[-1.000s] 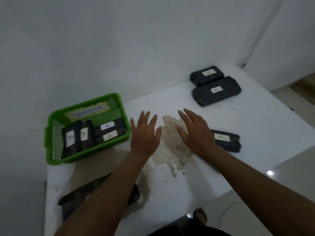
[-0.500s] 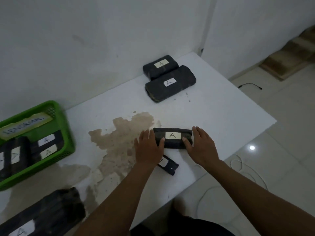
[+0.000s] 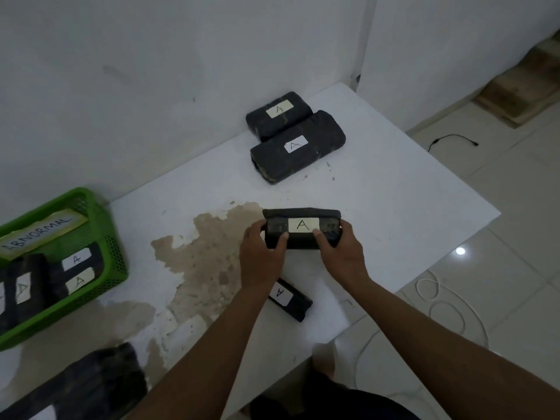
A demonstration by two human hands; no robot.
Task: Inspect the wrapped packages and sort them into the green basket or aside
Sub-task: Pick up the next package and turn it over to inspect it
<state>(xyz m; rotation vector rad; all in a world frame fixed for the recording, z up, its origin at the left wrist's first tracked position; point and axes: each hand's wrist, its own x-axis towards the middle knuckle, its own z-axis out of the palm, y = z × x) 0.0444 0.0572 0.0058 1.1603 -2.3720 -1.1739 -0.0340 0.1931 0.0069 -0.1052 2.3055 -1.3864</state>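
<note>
A black wrapped package (image 3: 303, 218) with a white "A" label is held above the table between both hands. My left hand (image 3: 262, 257) grips its left end, thumb on the front face. My right hand (image 3: 341, 253) grips its right end the same way. The green basket (image 3: 112, 253), tagged "ABNORMAL", stands at the left edge and holds several labelled packages. A smaller package (image 3: 291, 300) lies on the table just under my left wrist. Two larger packages (image 3: 298, 147) lie side by side at the back by the wall.
Another dark package (image 3: 85, 386) lies at the near left corner. A brown worn patch (image 3: 212, 256) covers the middle of the white table (image 3: 394, 201). The wall runs along the back; the table's right and near edges drop to tiled floor with white and black cables.
My hands went from lying flat on the table to closing on the package's two ends and lifting it with its label tilted toward me. The view swung right, so the basket sits at the left edge.
</note>
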